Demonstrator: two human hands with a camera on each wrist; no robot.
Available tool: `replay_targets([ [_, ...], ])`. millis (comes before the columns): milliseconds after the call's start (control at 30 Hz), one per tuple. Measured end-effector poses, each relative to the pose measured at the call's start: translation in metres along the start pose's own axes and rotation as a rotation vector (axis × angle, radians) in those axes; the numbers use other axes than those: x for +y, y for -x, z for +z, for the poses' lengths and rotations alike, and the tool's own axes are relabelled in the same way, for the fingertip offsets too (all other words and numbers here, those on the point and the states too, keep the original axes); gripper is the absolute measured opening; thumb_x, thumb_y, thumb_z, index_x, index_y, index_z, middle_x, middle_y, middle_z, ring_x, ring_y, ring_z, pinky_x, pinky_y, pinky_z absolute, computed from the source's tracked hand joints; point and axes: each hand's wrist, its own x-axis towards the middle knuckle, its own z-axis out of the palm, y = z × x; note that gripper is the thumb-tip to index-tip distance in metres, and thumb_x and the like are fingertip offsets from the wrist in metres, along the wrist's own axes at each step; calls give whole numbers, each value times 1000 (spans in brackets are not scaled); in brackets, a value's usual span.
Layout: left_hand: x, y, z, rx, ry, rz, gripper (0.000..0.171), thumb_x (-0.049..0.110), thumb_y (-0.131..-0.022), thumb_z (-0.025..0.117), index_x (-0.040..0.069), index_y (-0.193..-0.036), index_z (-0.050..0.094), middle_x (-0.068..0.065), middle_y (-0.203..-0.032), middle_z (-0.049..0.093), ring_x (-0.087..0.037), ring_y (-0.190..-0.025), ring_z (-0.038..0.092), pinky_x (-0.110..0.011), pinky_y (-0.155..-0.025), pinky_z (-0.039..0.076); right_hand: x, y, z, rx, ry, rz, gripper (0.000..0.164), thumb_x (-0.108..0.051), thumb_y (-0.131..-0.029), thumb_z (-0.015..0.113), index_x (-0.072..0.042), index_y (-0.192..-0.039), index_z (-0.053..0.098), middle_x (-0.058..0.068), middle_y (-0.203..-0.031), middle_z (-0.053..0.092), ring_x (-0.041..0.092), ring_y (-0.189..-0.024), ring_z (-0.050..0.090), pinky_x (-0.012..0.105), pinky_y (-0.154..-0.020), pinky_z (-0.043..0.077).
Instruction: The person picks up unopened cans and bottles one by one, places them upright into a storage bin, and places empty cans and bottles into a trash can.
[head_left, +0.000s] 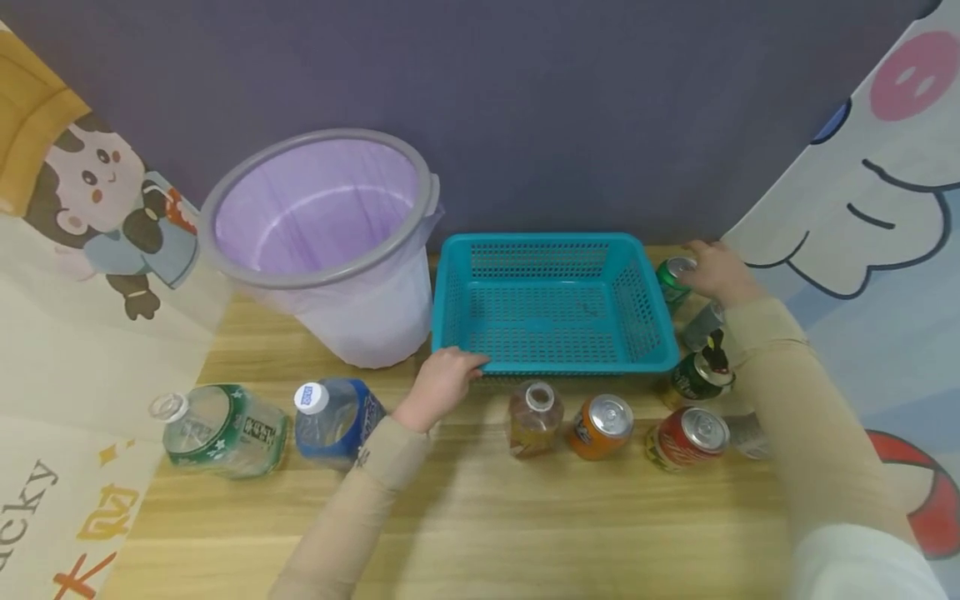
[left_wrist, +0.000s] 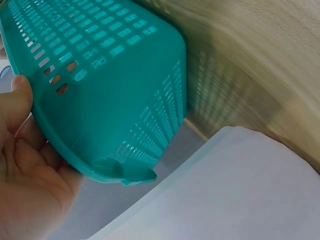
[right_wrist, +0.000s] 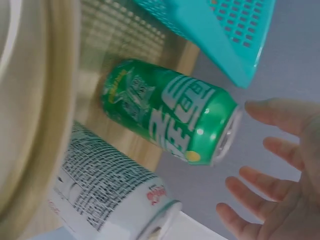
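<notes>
My left hand (head_left: 438, 385) pinches the near left corner rim of a teal plastic basket (head_left: 577, 367). In the left wrist view, the thumb lies over the rim of the basket (left_wrist: 107, 100) and the fingers sit beneath it. At the basket's right side, my right hand (head_left: 723, 275) reaches over a green soda can (head_left: 672, 293). Spread fingers surround the top of the green can (right_wrist: 160, 110) in the right wrist view, the thumb close to its rim and the other fingers apart from it. A white and grey can (right_wrist: 110, 185) stands beside it.
A lined purple bin (head_left: 367, 325) stands left of the basket. Along the front are a green-labelled bottle (head_left: 225, 429), a blue-labelled bottle (head_left: 337, 421), a small brown bottle (head_left: 534, 421), an orange can (head_left: 600, 427) and a red can (head_left: 686, 437). A dark green can (head_left: 697, 379) stands under the right forearm.
</notes>
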Motion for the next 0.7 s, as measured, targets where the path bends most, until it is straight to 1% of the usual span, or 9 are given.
replay_targets([
  [133,0,-1,-1,10,11,9,23,5,-81,71,6,-104,72,-8,-93,74,-25,-79,67,-37,-75,55,2,-6,5,-22,-9,20,67,-15,-86,58,9,-141,29,40,-138,28,56,-127,23,70,-98,29],
  [300,-1,0,0,14,22,11,23,4,-81,71,5,-104,72,-8,-93,74,-25,-79,67,-39,-76,54,0,-12,11,-32,19,33,73,-14,-80,65,7,-140,31,41,-139,25,56,-128,21,71,-99,27],
  [533,-1,-1,2,15,24,5,22,5,-81,71,6,-104,72,-8,-93,74,-24,-79,67,-38,-76,55,1,-16,15,-43,12,44,75,-15,-78,65,6,-141,31,41,-140,24,57,-128,20,71,-101,25],
  [633,-1,-1,3,12,26,2,22,4,-82,70,6,-104,72,-8,-93,74,-24,-80,68,-38,-76,55,1,-18,14,-54,17,39,73,-16,-78,66,6,-139,33,40,-139,28,57,-128,21,71,-101,25],
  [700,-2,-2,3,9,30,-3,23,5,-82,70,5,-104,72,-8,-94,74,-24,-81,68,-38,-77,55,0,-20,13,-62,26,26,70,-16,-77,66,7,-136,36,39,-136,33,56,-126,25,69,-101,28],
])
